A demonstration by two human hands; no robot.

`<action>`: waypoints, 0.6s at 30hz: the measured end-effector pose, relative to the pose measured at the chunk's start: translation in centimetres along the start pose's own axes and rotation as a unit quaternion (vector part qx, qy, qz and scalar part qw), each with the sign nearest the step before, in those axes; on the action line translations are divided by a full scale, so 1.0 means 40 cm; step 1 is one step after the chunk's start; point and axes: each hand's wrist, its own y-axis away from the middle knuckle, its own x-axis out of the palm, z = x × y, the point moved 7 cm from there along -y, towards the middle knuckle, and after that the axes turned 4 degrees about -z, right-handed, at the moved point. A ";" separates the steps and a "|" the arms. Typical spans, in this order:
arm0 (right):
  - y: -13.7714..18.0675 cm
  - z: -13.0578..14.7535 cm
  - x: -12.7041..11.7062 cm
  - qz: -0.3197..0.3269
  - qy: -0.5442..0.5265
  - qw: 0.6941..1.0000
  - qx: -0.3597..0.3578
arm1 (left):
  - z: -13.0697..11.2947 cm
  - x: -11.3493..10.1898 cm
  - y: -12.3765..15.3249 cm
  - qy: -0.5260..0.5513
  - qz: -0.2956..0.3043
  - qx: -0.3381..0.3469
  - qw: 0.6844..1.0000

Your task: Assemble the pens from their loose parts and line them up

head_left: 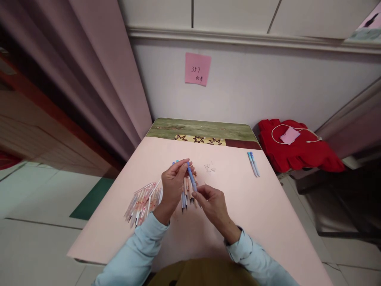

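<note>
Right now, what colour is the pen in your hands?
Blue pen, seen in the head view.

a pale pink sheet (262, 214) covers the table, and past its far edge shows a green cloth (202, 129) with a band of dark star shapes on yellow beside a maroon patch. the pen (192, 178) between the hands is blue, the two pens (253, 163) lying apart are light blue, and the pile of pen parts (143, 202) is white, orange and pink. both sleeves (139, 250) are light blue, the sticky note (197, 69) on the white wall is pink with dark writing, and the cloth bundle (297, 151) is red with a white cable (294, 129) on it.
</note>
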 end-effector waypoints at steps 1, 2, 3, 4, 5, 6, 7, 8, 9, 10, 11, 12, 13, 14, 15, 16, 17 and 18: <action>0.000 -0.001 0.001 0.001 0.001 1.000 -0.001 | -0.005 0.000 0.002 -0.009 -0.001 0.005 1.000; 0.000 -0.004 0.003 0.003 0.000 1.000 0.001 | -0.009 0.000 0.004 -0.018 -0.001 0.010 1.000; -0.001 -0.008 0.003 0.005 -0.001 1.000 0.005 | -0.011 -0.001 0.005 -0.025 -0.001 0.013 1.000; -0.001 -0.014 0.003 0.005 -0.003 1.000 0.012 | -0.013 -0.003 0.006 -0.031 -0.001 0.016 0.999; -0.002 -0.020 0.001 0.005 -0.005 1.000 0.020 | -0.013 -0.004 0.006 -0.035 -0.001 0.019 0.999; -0.002 -0.026 -0.002 0.002 -0.006 1.000 0.027 | -0.013 -0.007 0.006 -0.039 -0.002 0.023 0.999; -0.002 -0.031 -0.007 -0.003 -0.003 0.999 0.032 | -0.011 -0.009 0.007 -0.044 -0.003 0.027 0.999; -0.002 -0.035 -0.012 -0.009 0.004 0.999 0.034 | -0.007 -0.010 0.007 -0.048 -0.003 0.030 0.998; -0.001 -0.037 -0.018 -0.016 0.014 0.999 0.034 | -0.003 -0.010 0.008 -0.051 -0.001 0.032 0.998; 0.000 -0.039 -0.023 -0.025 0.025 0.999 0.033 | 0.001 -0.009 0.008 -0.054 0.003 0.034 0.998; 0.003 -0.042 -0.028 -0.033 0.034 0.998 0.032 | 0.006 -0.007 0.009 -0.056 0.009 0.033 0.998; 0.005 -0.045 -0.032 -0.041 0.039 0.998 0.031 | 0.011 -0.005 0.010 -0.056 0.016 0.032 0.998; 0.008 -0.050 -0.036 -0.048 0.037 0.998 0.030 | 0.014 -0.002 0.012 -0.057 0.022 0.032 0.998; 0.009 -0.057 -0.041 -0.055 0.033 0.998 0.028 | 0.017 0.001 0.013 -0.059 0.028 0.032 0.997; 0.009 -0.065 -0.050 -0.064 0.028 0.997 0.026 | 0.019 0.002 0.015 -0.063 0.033 0.034 0.997; 0.007 -0.076 -0.066 -0.077 0.026 0.996 0.024 | 0.020 0.002 0.018 -0.069 0.038 0.035 0.996; 0.001 -0.089 -0.089 -0.093 0.026 0.995 0.021 | 0.023 0.001 0.023 -0.080 0.042 0.037 0.995; -0.008 -0.104 -0.121 -0.113 0.029 0.993 0.019 | 0.028 -0.003 0.030 -0.093 0.046 0.036 0.994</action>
